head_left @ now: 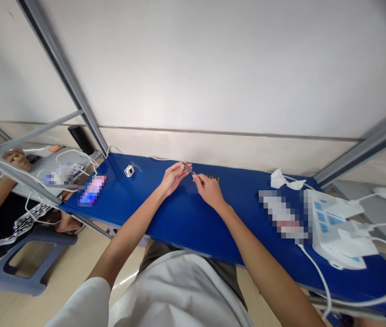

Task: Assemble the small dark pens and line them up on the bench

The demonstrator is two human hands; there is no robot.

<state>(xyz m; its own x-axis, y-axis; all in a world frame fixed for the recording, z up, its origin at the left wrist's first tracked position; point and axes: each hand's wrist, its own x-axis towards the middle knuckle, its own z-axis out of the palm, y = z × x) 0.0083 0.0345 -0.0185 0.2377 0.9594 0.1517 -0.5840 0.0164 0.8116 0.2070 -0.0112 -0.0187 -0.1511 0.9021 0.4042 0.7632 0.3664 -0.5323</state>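
Observation:
Above the middle of the blue table, my left hand [173,178] pinches one end of a small dark grey piece [187,168] between thumb and fingers. From the other side, my right hand [210,190] grips a slim dark rod with a metallic shaft [194,173]. The shaft's tip meets the grey piece; whether it goes inside I cannot tell. Both hands are closed and close together. Just behind the right hand, several small dark pieces [216,177] stand in a row on the table, partly hidden by that hand.
The blue table [125,200] carries a phone [92,190] and a small white cube-like object [129,170] on the left. On the right are crumpled tissue [283,180], a blurred flat item [283,215] and a white power strip [332,227] with cables. Another person's hands [17,159] are far left.

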